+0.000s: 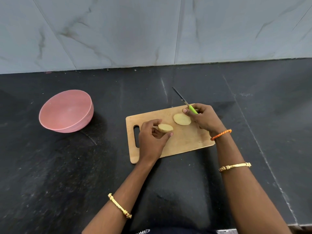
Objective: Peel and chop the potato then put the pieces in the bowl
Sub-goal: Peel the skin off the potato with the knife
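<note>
A wooden cutting board (184, 142) lies on the black counter. Two potato halves are on it, cut faces up. My left hand (152, 139) holds the left potato half (166, 127) between thumb and fingers. The other potato half (182, 119) lies free on the board, just right of it. My right hand (204, 118) grips a knife (184, 103) by its green handle; the dark blade points up and away past the board's far edge. A pink bowl (54, 121) with nothing visible in it stands tilted on the counter, well left of the board.
The black stone counter (67, 174) stretches wide around the board. A grey marbled tile wall (152, 31) rises behind it. The counter's front edge shows at the lower right. Bangles sit on both wrists.
</note>
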